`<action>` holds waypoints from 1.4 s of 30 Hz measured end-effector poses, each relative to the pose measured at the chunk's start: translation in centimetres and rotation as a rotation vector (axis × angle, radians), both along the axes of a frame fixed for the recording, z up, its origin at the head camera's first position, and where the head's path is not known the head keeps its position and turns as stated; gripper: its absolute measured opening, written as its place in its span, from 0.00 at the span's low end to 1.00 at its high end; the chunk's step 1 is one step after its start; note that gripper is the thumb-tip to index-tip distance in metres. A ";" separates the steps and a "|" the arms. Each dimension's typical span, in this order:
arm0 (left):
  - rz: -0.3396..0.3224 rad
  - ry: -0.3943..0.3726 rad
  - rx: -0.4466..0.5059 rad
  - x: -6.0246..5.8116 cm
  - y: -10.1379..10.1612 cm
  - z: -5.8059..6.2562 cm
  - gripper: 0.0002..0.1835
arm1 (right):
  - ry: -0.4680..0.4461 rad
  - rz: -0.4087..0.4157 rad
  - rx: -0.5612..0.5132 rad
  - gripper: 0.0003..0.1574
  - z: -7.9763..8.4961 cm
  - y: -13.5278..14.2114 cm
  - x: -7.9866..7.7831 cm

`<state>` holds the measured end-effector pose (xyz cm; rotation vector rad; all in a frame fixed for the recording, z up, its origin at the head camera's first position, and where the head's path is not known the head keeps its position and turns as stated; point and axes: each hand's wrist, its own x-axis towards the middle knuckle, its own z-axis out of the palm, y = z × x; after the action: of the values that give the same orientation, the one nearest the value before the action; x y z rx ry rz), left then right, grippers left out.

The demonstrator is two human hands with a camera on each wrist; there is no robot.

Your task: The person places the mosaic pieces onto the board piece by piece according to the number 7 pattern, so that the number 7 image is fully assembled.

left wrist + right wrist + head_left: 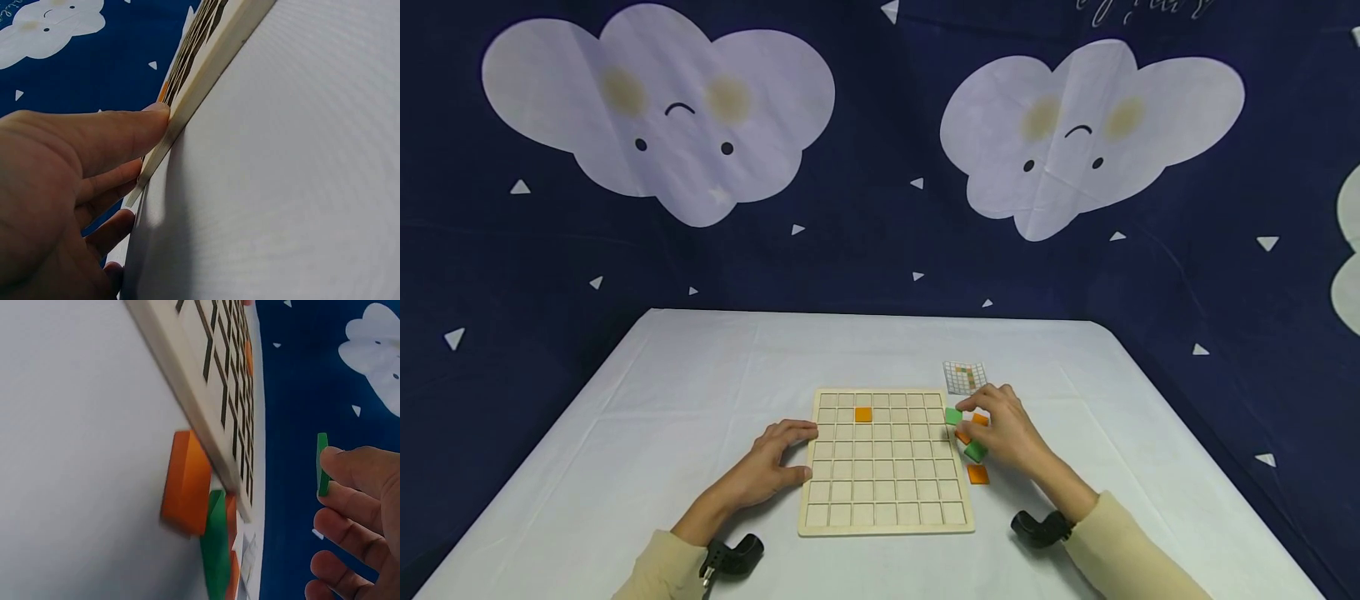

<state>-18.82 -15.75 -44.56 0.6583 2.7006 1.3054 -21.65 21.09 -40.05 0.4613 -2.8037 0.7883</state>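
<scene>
A pale wooden grid board (884, 492) lies on the white table, with one orange square tile (863, 414) in a cell of its upper part. My left hand (763, 467) rests against the board's left edge, thumb and fingertips touching the rim. Between thumb and index finger, my right hand (1011, 429) pinches a green square tile (322, 464) at the board's upper right edge. In the right wrist view this tile is held up off the table. Below that hand, a loose green tile (975, 452) and an orange tile (978, 474) lie beside the board.
More orange tiles (981, 419) sit partly hidden under the right hand. Behind them lies a small printed grid card (964, 377) with coloured squares. A dark blue cloth (880, 250) with clouds hangs beyond the table's far edge.
</scene>
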 end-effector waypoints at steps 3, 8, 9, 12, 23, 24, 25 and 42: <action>0.000 0.002 -0.004 0.0 0.0 0.0 0.28 | 0.016 0.016 -0.010 0.13 0.1 -0.5 -0.2; 0.004 0.000 -0.008 0.0 0.0 0.1 0.28 | 0.048 0.055 -0.036 0.13 0.1 -1.4 -0.3; 0.004 0.000 -0.010 0.0 0.0 0.1 0.28 | 0.049 0.062 -0.043 0.13 0.1 -1.6 -0.3; 0.003 0.000 -0.010 0.0 0.0 0.0 0.28 | 0.060 0.085 -0.048 0.13 0.2 -2.2 -0.4; 0.014 -0.016 -0.006 0.0 0.1 0.1 0.28 | 0.045 0.116 -0.053 0.14 0.2 -4.1 -1.1; 0.017 -0.019 -0.005 0.0 0.1 0.1 0.28 | 0.042 0.117 -0.056 0.14 0.2 -4.3 -1.1; 0.020 -0.025 -0.002 0.1 0.1 0.1 0.28 | 0.041 0.117 -0.055 0.14 0.2 -4.5 -1.1; 0.018 -0.034 -0.004 0.0 0.1 0.1 0.28 | -0.009 0.160 -0.048 0.14 -0.4 -6.7 -2.3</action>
<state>-18.78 -15.62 -44.49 0.6075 2.6873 1.3028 -23.94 14.36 -40.43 0.6824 -2.7758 0.8895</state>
